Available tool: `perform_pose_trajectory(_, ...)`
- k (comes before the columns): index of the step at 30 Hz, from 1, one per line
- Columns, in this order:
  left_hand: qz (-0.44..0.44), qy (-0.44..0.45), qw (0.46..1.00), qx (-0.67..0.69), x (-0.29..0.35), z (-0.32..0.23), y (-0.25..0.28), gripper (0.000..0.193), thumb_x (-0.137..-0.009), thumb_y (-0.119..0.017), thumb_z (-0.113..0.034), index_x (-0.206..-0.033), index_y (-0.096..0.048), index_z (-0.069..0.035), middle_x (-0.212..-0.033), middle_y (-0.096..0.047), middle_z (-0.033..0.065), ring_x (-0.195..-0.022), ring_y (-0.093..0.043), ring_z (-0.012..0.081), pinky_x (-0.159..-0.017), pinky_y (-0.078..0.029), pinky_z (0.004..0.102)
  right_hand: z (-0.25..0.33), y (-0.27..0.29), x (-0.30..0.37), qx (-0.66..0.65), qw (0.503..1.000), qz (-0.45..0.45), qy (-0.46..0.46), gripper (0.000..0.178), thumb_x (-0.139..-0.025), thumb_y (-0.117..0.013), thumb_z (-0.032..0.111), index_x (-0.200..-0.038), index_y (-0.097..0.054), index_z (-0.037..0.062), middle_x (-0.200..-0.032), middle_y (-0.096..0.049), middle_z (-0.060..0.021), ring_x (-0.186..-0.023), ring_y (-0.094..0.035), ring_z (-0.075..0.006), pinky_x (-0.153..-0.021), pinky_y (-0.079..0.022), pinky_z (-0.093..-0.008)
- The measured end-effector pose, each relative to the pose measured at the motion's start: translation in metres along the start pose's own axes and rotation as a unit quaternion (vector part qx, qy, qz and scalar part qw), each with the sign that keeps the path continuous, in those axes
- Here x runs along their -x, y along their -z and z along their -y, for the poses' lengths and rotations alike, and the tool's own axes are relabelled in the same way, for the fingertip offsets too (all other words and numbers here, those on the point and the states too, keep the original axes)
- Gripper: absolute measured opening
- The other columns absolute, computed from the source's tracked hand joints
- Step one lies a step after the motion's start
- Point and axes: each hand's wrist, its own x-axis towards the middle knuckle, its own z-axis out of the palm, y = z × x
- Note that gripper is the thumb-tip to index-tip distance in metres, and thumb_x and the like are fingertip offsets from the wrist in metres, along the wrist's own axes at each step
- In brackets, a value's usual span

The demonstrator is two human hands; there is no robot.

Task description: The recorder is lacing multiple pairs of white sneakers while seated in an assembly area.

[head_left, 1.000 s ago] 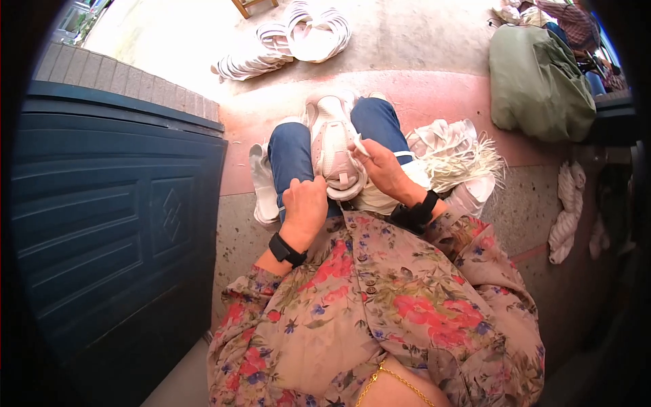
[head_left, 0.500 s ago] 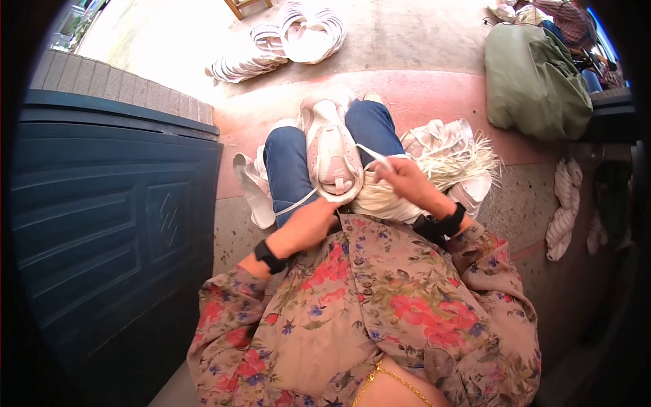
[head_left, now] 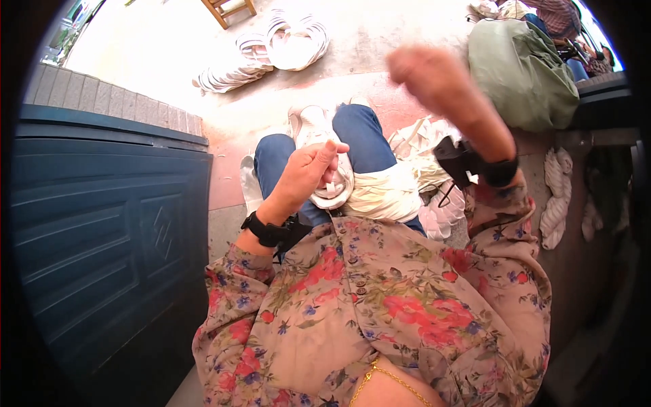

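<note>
Between my knees rests a white sneaker (head_left: 332, 197), its heel end toward me. My left hand (head_left: 308, 173) is over the shoe's opening and hides part of it. Its thumb points up and the fingers are curled in; what they hold, if anything, does not show. High up to the right is my right hand (head_left: 430, 78), smeared by motion but closed like a fist. No lace can be made out in it. A bundle of cream laces (head_left: 382, 192) lies across my right thigh, beside the shoe.
More white shoes and laces (head_left: 441, 210) lie right of my leg. Beyond my feet are bundled white shoe parts (head_left: 295, 44) and a wooden stool (head_left: 229, 10). A green sack (head_left: 522, 74) stands at far right, near another person (head_left: 559, 20). A dark blue door (head_left: 108, 217) is at left.
My right hand has swung up and away from the shoe; the white lace seen at its fingers no longer shows. My left hand has risen from my lap to over the shoe.
</note>
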Motion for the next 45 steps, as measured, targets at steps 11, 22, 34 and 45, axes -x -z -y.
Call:
perform_pose_trajectory(11, 0.027, 0.018, 0.975, -0.220, 0.000, 0.037, -0.003, 0.019, -0.080, -0.057, -0.014, -0.084, -0.061, 0.004, -0.072, -0.061, 0.0120, -0.071, -0.058, 0.0167, -0.063, -0.044, 0.0286, -0.056, -0.161, 0.115, 0.060, 0.957, 0.232, -0.164, 0.019, -0.077, -0.044, 0.011, -0.077, -0.059, -0.0015, -0.067, -0.058, -0.0208, -0.065, -0.060, -0.0317, -0.061, -0.047, -0.0417)
perform_pose_trajectory(22, -0.043, -0.173, 0.899, -0.400, -0.001, 0.029, -0.025, 0.010, -0.079, -0.057, -0.010, -0.078, -0.058, 0.000, -0.072, -0.055, 0.0164, -0.069, -0.053, 0.0336, -0.061, -0.042, 0.0384, -0.072, -0.133, 0.102, -0.594, 0.732, -0.018, -0.334, 0.022, -0.091, -0.045, 0.022, -0.094, -0.056, 0.0034, -0.085, -0.055, -0.0011, -0.078, -0.051, -0.0093, -0.072, -0.043, -0.0243)
perform_pose_trajectory(34, -0.070, -0.169, 0.900, -0.397, -0.023, 0.001, -0.003, 0.017, -0.083, -0.053, -0.014, -0.080, -0.059, 0.002, -0.068, -0.057, 0.0179, -0.064, -0.057, 0.0297, -0.058, -0.043, 0.0345, -0.070, -0.065, 0.062, -0.583, 0.765, -0.065, -0.266, 0.021, -0.092, -0.046, 0.020, -0.099, -0.054, 0.0012, -0.067, -0.048, 0.0025, -0.052, -0.040, -0.0055, -0.048, -0.037, -0.0177)
perform_pose_trajectory(45, -0.136, -0.162, 0.935, -0.283, -0.025, 0.017, 0.010, 0.018, -0.086, -0.054, -0.014, -0.084, -0.062, 0.003, -0.062, -0.059, 0.0049, -0.055, -0.052, 0.0074, -0.050, -0.040, 0.0218, -0.067, -0.119, 0.043, -0.423, 0.807, 0.072, -0.405, 0.036, -0.088, -0.050, 0.033, -0.088, -0.064, -0.0008, -0.081, -0.063, -0.0048, -0.074, -0.054, -0.0106, -0.065, -0.038, -0.0215)
